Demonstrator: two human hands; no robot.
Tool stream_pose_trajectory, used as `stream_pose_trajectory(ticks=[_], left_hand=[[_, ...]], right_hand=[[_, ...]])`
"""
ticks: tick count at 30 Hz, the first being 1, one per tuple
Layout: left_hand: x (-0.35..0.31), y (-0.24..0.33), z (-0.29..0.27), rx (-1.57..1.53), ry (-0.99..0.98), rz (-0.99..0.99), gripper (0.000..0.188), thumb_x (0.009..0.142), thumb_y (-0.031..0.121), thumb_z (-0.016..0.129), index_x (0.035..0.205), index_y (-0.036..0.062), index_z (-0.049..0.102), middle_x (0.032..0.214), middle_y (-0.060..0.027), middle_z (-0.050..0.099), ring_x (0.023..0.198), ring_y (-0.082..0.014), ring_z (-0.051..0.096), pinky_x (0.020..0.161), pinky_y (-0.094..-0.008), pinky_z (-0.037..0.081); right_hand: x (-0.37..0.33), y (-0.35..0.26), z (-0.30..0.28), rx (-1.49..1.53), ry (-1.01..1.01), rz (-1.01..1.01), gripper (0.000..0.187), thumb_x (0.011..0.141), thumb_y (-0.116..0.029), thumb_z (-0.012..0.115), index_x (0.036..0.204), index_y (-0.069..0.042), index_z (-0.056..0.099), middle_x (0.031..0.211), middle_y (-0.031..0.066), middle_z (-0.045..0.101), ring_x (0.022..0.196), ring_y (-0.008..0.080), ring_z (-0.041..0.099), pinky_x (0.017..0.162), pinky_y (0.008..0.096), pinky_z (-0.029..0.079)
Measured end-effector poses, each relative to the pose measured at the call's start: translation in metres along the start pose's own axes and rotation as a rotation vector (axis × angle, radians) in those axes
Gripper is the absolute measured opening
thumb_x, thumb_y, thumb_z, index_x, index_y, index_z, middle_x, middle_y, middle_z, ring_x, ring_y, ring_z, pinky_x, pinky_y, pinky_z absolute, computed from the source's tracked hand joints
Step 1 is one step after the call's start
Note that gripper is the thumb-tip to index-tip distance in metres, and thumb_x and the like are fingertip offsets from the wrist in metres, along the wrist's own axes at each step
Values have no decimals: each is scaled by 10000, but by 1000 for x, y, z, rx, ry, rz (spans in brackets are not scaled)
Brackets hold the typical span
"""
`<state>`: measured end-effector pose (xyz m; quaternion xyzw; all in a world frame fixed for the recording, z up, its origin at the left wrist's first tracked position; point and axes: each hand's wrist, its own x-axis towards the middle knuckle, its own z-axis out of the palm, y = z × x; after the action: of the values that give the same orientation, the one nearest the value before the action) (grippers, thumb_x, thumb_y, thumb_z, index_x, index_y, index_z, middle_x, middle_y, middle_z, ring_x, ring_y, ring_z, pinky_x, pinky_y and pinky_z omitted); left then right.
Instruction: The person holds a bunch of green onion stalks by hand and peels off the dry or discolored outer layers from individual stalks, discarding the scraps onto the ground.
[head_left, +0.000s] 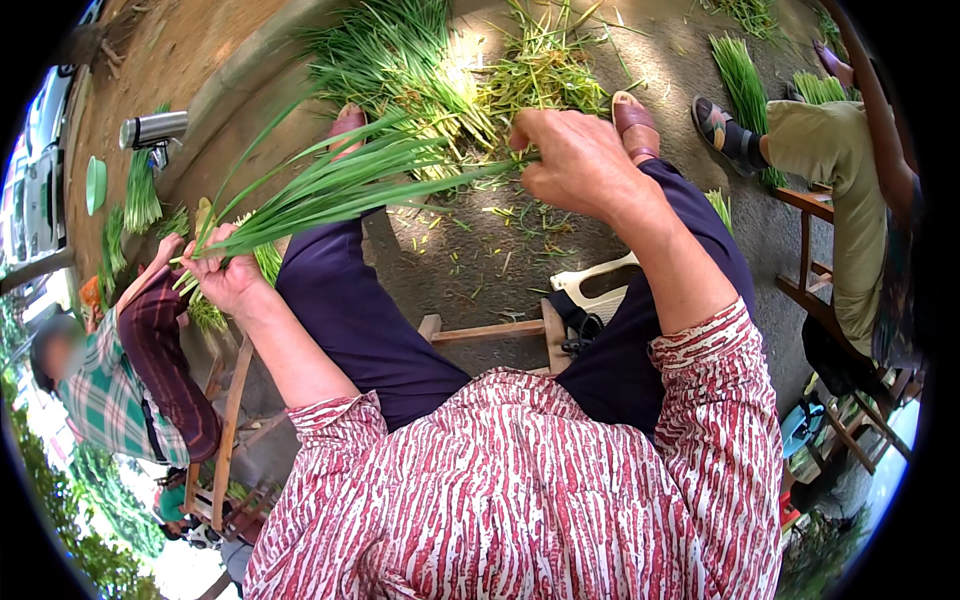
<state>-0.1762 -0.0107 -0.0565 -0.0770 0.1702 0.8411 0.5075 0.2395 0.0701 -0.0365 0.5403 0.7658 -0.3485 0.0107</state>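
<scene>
A bunch of long green garlic chives (340,190) stretches between my two hands. My left hand (225,272) is closed round its pale stalk ends, above my left knee. Out at the leaf tips, my right hand (575,160) is closed in a pinch on the thin green ends. On the ground past my feet lies a large heap of green chives (390,65). Beside it, to the right, is a pile of yellowish trimmed leaves (545,80). Small cut bits (530,220) are scattered between my feet.
A cream plastic piece with a handle opening (595,280) lies between my legs, by a wooden stool bar (490,332). A metal flask (155,129) stands at left. People sit at left (130,390) and right (840,170). A chive bundle (742,90) lies at far right.
</scene>
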Motion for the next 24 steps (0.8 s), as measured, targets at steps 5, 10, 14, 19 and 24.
stream_pose_trajectory(ticks=[5,10,14,19,24], left_hand=[[-1,20,-11,-34,-110,-66,231,664,11,711,658,93,496,583,31,379,536,-96,382,541,-268,337],[-19,27,-18,-139,-92,-249,212,639,-40,680,723,72,520,587,46,369,529,-86,360,547,-262,296],[-49,44,-19,-107,-123,-118,204,667,-46,657,621,80,503,513,49,351,466,-85,323,544,-253,274],[-87,79,-26,54,-64,94,144,732,77,676,669,85,546,504,59,350,462,-90,311,548,-263,289],[-111,120,-41,202,-108,142,161,756,176,701,691,114,569,521,72,329,527,-98,329,578,-272,303]], right_hand=[[6,23,-10,-180,151,180,174,821,-99,499,870,-4,637,840,197,659,830,314,655,805,437,497],[9,34,-21,-135,157,188,234,822,-212,536,940,-58,667,869,172,664,871,336,638,833,456,478],[7,45,3,-26,279,1,280,821,-204,553,1064,-120,666,987,151,659,1008,331,599,898,427,454],[6,39,21,-108,104,1,311,869,-274,528,1108,-121,655,1015,158,658,1022,326,597,899,415,453],[-1,22,32,-51,46,-47,326,882,-331,547,916,-37,682,827,190,656,815,357,627,772,446,477]])
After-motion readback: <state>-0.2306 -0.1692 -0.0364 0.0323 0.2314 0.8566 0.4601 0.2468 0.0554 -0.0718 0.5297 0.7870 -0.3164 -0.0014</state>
